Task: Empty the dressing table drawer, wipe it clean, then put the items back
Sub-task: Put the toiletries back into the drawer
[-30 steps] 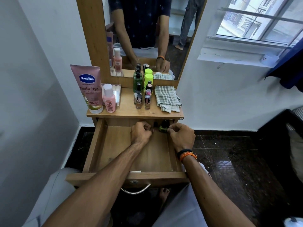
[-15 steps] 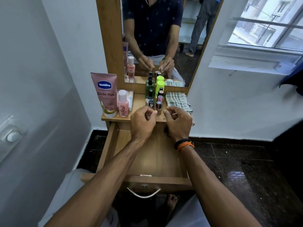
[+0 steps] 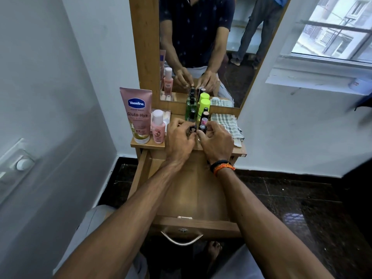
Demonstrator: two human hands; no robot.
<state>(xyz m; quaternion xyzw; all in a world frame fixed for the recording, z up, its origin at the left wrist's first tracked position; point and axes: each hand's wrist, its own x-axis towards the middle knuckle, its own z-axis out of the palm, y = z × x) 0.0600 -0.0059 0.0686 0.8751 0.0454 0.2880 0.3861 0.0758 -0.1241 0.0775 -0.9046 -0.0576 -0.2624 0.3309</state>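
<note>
Both hands are up on the dressing table top: the left hand (image 3: 179,138) has its fingers curled around a small dark bottle (image 3: 192,128) and the right hand (image 3: 216,142) pinches another small bottle (image 3: 202,128), the two touching at the near end of the row of little bottles, with the folded checked cloth (image 3: 226,125) just right of the fingers and the Vaseline tube (image 3: 136,114) and pink bottle (image 3: 158,126) to their left. The open drawer (image 3: 193,198) lies below the wrists, its back hidden by the hands. A second ago both hands were down at the drawer's back, now they are on the top.

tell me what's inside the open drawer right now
The drawer shows only bare wood where its floor is visible. Both forearms cross over it, and its back end under the tabletop is hidden.
</note>
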